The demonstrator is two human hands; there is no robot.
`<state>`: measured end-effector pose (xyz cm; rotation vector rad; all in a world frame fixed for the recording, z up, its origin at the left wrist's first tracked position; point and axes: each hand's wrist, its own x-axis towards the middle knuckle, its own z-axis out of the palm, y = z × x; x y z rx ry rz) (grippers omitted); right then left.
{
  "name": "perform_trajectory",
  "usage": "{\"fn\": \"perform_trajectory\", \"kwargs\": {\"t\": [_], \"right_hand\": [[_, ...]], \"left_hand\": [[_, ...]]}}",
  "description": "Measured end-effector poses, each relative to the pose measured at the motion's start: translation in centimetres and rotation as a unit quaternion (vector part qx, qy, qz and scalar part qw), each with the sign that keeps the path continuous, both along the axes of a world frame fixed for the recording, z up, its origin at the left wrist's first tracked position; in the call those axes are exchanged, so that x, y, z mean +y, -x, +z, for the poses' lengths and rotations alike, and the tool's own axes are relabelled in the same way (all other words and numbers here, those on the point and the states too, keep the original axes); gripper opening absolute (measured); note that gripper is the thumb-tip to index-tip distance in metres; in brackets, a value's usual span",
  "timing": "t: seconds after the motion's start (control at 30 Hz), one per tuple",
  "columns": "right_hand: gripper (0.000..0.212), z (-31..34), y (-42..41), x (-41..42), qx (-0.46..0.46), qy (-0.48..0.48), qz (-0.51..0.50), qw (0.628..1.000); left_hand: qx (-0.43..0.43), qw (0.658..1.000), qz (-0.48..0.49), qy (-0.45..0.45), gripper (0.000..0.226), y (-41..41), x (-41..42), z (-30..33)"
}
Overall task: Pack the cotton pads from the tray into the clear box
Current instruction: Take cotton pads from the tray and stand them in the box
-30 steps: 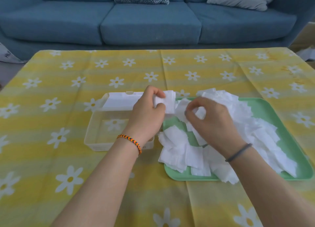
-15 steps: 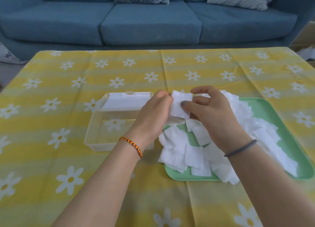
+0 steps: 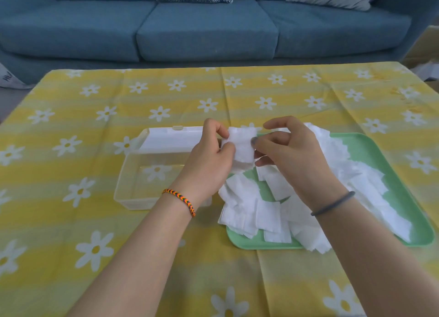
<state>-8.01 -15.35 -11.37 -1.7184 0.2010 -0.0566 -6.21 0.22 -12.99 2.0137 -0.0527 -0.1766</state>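
A small stack of white cotton pads [image 3: 242, 147] is held up between both hands, above the gap between box and tray. My left hand [image 3: 209, 159] grips the stack's left edge with thumb and fingers. My right hand [image 3: 289, 155] pinches its right edge, thumb on the front. The clear box [image 3: 135, 186] lies open left of the hands, its white lid [image 3: 166, 138] folded back behind it; the box holds no pads. The green tray [image 3: 384, 171] on the right holds a loose heap of several cotton pads [image 3: 256, 212], some hanging over its near left rim.
Everything rests on a low table with a yellow daisy-print cloth [image 3: 71, 245]. A blue sofa [image 3: 204, 26] with cushions stands beyond the table's far edge. A cardboard box [image 3: 425, 50] is at the far right.
My right hand rose from the heap with a pad and brought it to the stack in my left hand. Both hands now hold the stack a little higher.
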Motion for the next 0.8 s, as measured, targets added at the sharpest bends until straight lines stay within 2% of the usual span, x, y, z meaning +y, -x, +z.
{"fn": "perform_trajectory", "kwargs": {"t": [0.13,0.33,0.47,0.57,0.67,0.7,0.8], "right_hand": [[0.027,0.0,0.0,0.3,0.000,0.024,-0.010,1.000],[0.025,0.1,0.1,0.7,0.015,0.020,-0.018,1.000],[0.030,-0.3,-0.4,1.2,0.026,0.006,-0.079,0.997],[0.035,-0.7,-0.8,2.5,0.099,-0.106,-0.063,0.987],[0.076,-1.5,-1.1,3.9,0.158,-0.169,-0.031,0.972],[0.080,-1.5,-1.1,3.9,0.164,-0.176,-0.035,0.970],[0.055,-1.0,-1.1,3.4,0.156,-0.207,-0.058,0.964]], "left_hand": [[0.028,0.999,0.017,0.020,0.008,0.1,-0.4,0.5],[0.029,1.000,0.013,-0.002,0.029,0.4,-0.9,0.5],[0.036,0.998,0.042,0.020,0.022,0.1,-0.8,0.4],[0.029,0.998,0.038,0.047,0.026,0.4,-1.8,0.3],[0.029,0.997,0.000,0.066,0.035,1.1,-3.3,0.1],[0.032,0.996,0.001,0.081,0.038,1.1,-3.4,0.2],[0.036,0.991,0.021,0.124,0.043,0.8,-3.1,0.2]]}}
